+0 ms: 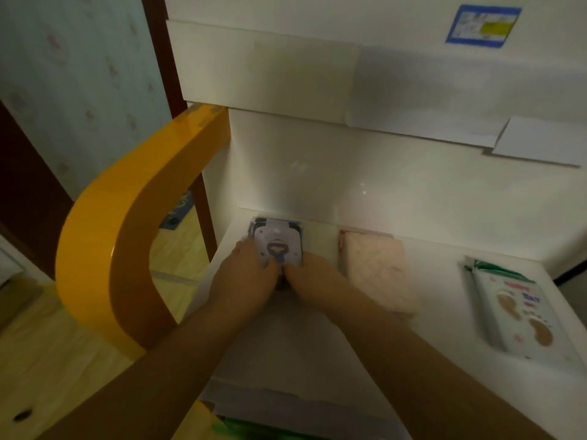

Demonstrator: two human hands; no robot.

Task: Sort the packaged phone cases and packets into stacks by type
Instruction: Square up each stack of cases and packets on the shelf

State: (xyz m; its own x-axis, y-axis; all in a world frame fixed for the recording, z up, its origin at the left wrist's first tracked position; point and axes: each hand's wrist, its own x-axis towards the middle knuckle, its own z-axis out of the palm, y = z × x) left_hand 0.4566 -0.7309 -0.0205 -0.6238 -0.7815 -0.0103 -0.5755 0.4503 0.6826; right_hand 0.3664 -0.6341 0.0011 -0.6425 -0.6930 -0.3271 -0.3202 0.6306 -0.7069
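Presently both hands work the phone-case stack (277, 241), at the bench's (320, 341) far left corner. Left hand (243, 276) and right hand (313, 277) meet at its near edge, fingers curled on it. Squaring well likely means nudging edges flush, gently. Right of the stack: pink packet stack (378, 271), then green-edged packets (514, 308). White bench; dim room, yellow rail (127, 233) left of the stack.

Both bare forearms are stretched forward, entering from 7 and 5 o'clock and converging toward the centre. The left hand (244, 274) and right hand (313, 277) are held palm down, side by side and almost touching, with fingers curled over the near edge of a packaged phone case (279, 242).
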